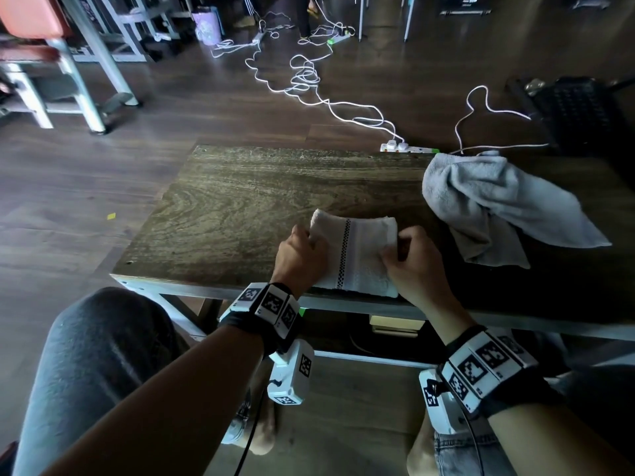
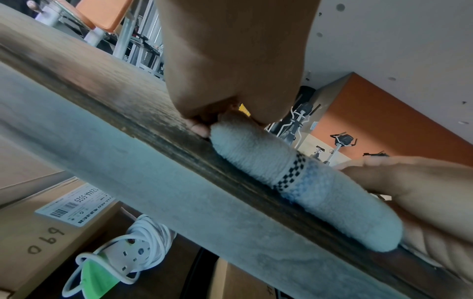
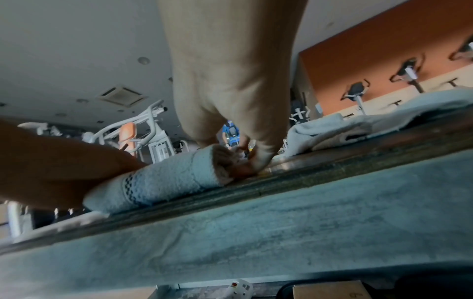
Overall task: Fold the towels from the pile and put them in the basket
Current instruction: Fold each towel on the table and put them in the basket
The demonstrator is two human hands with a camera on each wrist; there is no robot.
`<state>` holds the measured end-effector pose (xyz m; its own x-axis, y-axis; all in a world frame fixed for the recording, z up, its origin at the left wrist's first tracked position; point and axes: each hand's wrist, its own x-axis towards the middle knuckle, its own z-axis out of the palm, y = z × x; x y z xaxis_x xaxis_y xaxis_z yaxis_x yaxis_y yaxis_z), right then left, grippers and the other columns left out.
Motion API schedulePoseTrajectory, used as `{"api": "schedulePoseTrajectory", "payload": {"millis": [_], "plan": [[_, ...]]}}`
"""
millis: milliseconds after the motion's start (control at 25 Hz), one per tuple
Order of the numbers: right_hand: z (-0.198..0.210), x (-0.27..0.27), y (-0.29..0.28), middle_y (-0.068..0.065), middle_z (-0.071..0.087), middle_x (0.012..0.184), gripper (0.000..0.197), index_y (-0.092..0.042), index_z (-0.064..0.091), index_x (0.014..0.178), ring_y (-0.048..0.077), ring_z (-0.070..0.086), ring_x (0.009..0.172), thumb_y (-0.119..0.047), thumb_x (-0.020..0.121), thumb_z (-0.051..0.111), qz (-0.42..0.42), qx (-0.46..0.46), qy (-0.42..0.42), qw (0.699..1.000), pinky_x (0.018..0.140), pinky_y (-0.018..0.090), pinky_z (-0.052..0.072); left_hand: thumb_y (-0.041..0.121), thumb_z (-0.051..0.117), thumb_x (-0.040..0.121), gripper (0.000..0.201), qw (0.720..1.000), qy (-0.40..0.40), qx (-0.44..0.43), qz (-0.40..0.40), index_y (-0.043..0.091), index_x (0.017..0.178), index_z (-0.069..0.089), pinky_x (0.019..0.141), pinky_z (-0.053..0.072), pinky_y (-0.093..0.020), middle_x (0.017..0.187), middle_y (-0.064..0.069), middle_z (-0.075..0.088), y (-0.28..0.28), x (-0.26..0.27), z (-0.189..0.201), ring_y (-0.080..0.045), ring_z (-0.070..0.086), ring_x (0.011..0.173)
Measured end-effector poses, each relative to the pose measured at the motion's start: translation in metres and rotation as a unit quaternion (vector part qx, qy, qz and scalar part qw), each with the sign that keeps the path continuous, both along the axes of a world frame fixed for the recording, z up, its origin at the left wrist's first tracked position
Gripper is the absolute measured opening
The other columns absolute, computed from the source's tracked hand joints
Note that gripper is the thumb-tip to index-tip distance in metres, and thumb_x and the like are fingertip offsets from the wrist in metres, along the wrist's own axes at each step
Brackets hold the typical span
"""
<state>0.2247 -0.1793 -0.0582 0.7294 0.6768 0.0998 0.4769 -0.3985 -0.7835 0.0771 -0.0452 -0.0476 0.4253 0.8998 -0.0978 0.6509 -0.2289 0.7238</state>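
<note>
A white towel with a black checkered stripe lies folded at the near edge of the wooden table. My left hand grips its left side, fingers curled round the fold. My right hand pinches its right side. In the wrist views the white towel shows as a thick fold along the table's edge. A grey towel lies crumpled at the table's right; the right wrist view shows the grey towel behind my hand. No basket is in view.
A power strip with white cables sits behind the table's far edge. Gym machines stand far left on the wood floor. Under the table are cardboard boxes and a coiled extension lead. My knees are below the table edge.
</note>
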Motion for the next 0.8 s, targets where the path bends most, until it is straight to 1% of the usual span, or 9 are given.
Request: {"api": "schedulePoseTrajectory", "payload": {"millis": [120,200,280,400,480,560,600,680,800], "plan": [[-0.008,-0.002,-0.001,0.004,0.038,0.147,0.056,-0.026,0.042,0.143,0.028,0.036,0.128,-0.032,0.09,0.059,0.076,-0.068,-0.16,0.982,0.103,0.033,0.034,0.031,0.047,0.096,0.032,1.0,0.007,0.0,-0.022,0.004,0.113,0.051,0.079,0.049,-0.039,0.109,-0.019,0.064,0.01,0.0,0.005,-0.036,0.061,0.098],[-0.007,-0.005,-0.002,0.0,0.015,0.163,0.071,-0.031,0.027,0.154,0.03,0.022,0.138,-0.037,0.091,0.059,0.093,-0.092,-0.188,0.973,0.111,0.041,0.03,0.031,0.045,0.096,0.027,0.998,0.045,0.033,-0.015,0.008,0.111,0.048,0.092,0.045,-0.045,0.11,-0.016,0.064,0.021,0.001,0.013,-0.036,0.059,0.102],[-0.011,-0.006,-0.004,0.001,0.009,0.165,0.072,-0.033,0.025,0.155,0.032,0.02,0.141,-0.039,0.092,0.059,0.115,-0.083,-0.228,0.963,0.112,0.042,0.029,0.038,0.046,0.093,0.03,0.994,0.065,0.092,0.0,0.013,0.111,0.046,0.097,0.037,-0.047,0.115,-0.012,0.06,0.026,0.003,0.022,-0.032,0.052,0.109],[-0.012,-0.006,-0.004,-0.003,0.036,0.154,0.049,-0.032,0.048,0.14,0.029,0.031,0.135,-0.047,0.093,0.046,0.141,-0.115,-0.266,0.947,0.109,0.046,0.039,0.062,0.05,0.085,0.048,0.971,0.097,0.199,-0.086,0.026,0.116,0.051,0.093,0.034,-0.043,0.115,-0.005,0.046,0.011,0.0,0.02,-0.025,0.04,0.109],[-0.007,-0.007,-0.002,-0.005,0.056,0.125,0.038,-0.03,0.061,0.123,0.023,0.045,0.116,-0.048,0.095,0.043,0.137,-0.102,-0.274,0.946,0.096,0.044,0.046,0.069,0.048,0.083,0.048,0.946,0.186,0.209,-0.161,0.039,0.12,0.05,0.094,0.032,-0.047,0.121,-0.005,0.038,-0.001,-0.009,0.009,-0.027,0.034,0.112],[0.0,-0.006,0.002,-0.007,0.054,0.093,0.029,-0.026,0.066,0.1,0.016,0.052,0.092,-0.046,0.097,0.045,0.125,-0.035,-0.26,0.957,0.084,0.038,0.048,0.067,0.048,0.085,0.044,0.935,0.242,0.211,-0.149,0.048,0.124,0.048,0.098,0.031,-0.053,0.137,-0.009,0.029,0.001,-0.017,0.002,-0.033,0.029,0.121],[0.001,-0.006,0.004,-0.008,0.053,0.089,0.025,-0.026,0.065,0.096,0.013,0.052,0.088,-0.042,0.097,0.047,0.118,-0.004,-0.232,0.965,0.082,0.035,0.048,0.062,0.05,0.087,0.04,0.934,0.243,0.228,-0.131,0.049,0.125,0.05,0.1,0.03,-0.055,0.145,-0.009,0.025,0.006,-0.021,0.003,-0.034,0.027,0.125],[-0.002,-0.004,0.005,-0.004,0.058,0.102,0.019,-0.023,0.063,0.11,0.014,0.053,0.1,-0.031,0.096,0.052,0.108,0.007,-0.185,0.977,0.089,0.031,0.046,0.044,0.056,0.09,0.03,0.929,0.213,0.273,-0.13,0.047,0.12,0.057,0.103,0.032,-0.054,0.151,-0.007,0.025,0.013,-0.022,0.008,-0.034,0.028,0.131],[-0.009,-0.005,0.007,0.003,0.064,0.111,0.027,-0.018,0.063,0.119,0.021,0.059,0.107,-0.013,0.094,0.055,0.14,-0.033,-0.127,0.981,0.091,0.03,0.049,0.039,0.046,0.093,0.031,0.923,0.119,0.285,-0.229,0.038,0.119,0.061,0.102,0.037,-0.047,0.139,0.004,0.05,0.008,-0.019,0.008,-0.022,0.046,0.127]]}}
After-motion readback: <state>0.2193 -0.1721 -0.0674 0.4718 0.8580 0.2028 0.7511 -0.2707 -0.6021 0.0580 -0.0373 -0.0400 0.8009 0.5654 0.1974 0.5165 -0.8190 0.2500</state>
